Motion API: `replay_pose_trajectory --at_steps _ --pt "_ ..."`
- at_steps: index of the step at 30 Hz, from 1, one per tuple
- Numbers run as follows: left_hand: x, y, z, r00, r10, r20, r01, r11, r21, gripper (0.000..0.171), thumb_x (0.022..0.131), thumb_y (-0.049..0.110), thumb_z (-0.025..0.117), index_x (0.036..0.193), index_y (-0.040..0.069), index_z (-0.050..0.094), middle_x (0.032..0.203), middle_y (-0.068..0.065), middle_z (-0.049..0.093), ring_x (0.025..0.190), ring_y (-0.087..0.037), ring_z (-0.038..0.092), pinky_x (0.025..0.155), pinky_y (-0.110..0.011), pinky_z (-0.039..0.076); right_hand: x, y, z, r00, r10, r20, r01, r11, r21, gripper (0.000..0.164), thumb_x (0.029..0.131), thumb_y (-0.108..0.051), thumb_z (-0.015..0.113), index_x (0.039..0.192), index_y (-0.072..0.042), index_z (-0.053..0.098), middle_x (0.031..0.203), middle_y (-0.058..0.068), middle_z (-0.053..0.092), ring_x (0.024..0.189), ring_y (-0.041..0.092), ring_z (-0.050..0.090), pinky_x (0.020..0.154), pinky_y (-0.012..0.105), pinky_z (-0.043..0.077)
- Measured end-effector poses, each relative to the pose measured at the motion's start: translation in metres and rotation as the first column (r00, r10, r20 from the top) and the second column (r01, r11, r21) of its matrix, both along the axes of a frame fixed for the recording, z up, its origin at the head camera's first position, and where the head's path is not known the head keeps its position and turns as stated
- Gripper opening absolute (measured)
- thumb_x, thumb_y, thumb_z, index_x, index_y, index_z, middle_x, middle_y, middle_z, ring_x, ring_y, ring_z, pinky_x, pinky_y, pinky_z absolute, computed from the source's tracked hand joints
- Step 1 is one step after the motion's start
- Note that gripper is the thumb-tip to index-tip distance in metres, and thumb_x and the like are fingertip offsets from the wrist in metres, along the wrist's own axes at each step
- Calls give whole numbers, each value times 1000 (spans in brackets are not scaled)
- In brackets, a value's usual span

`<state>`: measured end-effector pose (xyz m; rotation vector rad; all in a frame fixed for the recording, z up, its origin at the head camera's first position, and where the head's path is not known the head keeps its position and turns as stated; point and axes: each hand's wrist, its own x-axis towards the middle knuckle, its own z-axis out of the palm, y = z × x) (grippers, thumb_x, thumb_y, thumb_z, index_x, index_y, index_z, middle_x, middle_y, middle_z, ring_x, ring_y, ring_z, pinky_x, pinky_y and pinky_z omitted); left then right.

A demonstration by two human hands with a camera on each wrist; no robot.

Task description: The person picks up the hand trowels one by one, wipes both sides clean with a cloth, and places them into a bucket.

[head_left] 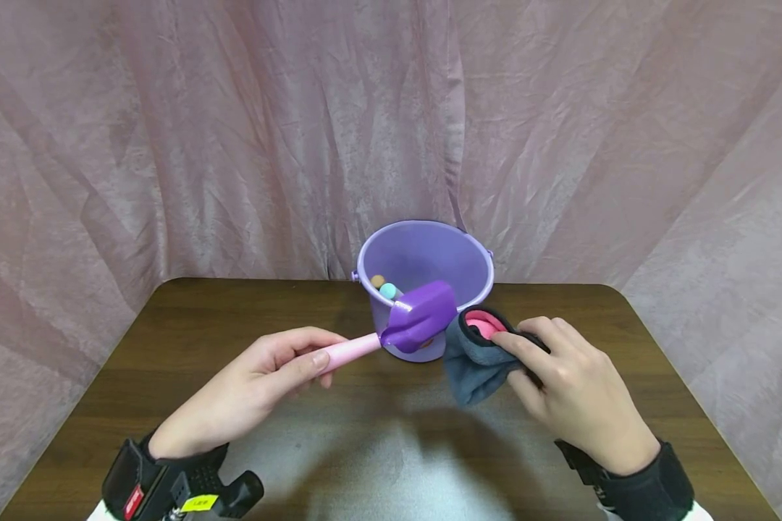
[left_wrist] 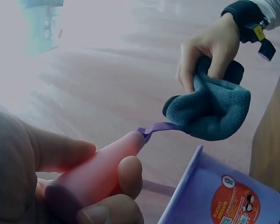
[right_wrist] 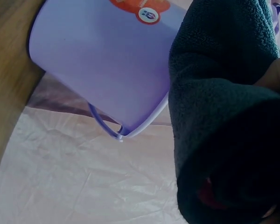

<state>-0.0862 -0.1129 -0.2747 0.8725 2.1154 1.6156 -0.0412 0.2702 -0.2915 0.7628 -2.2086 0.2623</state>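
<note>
My left hand (head_left: 280, 369) grips the pink handle of a toy shovel (head_left: 423, 315), thumb along the top. Its purple blade is raised in front of the bucket and points right. In my right hand (head_left: 576, 383) is a folded grey-blue cloth (head_left: 472, 369) with black edging and some pink showing inside; fingers and thumb pinch it. The blade's tip meets the cloth's edge in the head view. From the left wrist, the cloth (left_wrist: 214, 109) hangs in soft folds beyond the shovel handle (left_wrist: 98, 168).
A lilac bucket (head_left: 371, 307) stands upright at the table's back edge, with a tan-ended and a turquoise-ended thing (head_left: 388, 291) inside. It bears a red label (left_wrist: 233, 203). The brown wooden table (head_left: 169, 347) backs onto a pink curtain (head_left: 267, 145).
</note>
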Motion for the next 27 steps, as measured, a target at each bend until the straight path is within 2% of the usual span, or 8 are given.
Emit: replay_pose_trajectory --at_steps 7,16,27 --pt "3 2 -2 999 5 -32 -5 1000 -12 22 113 20 54 127 19 71 98 -6 68 97 -25 62 86 -31 50 3 5 -1 996 -36 82 36 999 2 40 90 -17 46 111 -9 79 100 5 66 80 22 61 61 40 52" --pt "4 9 -5 998 23 -60 -25 999 -25 22 112 21 55 127 22 70 100 -4 69 97 -24 64 86 -32 51 4 6 1 992 -33 119 37 999 -28 36 89 -16 49 109 -9 78 96 2 66 76 17 59 61 36 49" --pt "4 10 -6 998 33 -55 -34 999 -18 22 112 21 55 128 20 70 101 -5 69 96 -25 65 87 -33 51 4 6 3 994 -40 103 44 998 -40 36 89 -16 51 111 -10 79 97 2 66 77 18 61 62 38 50"
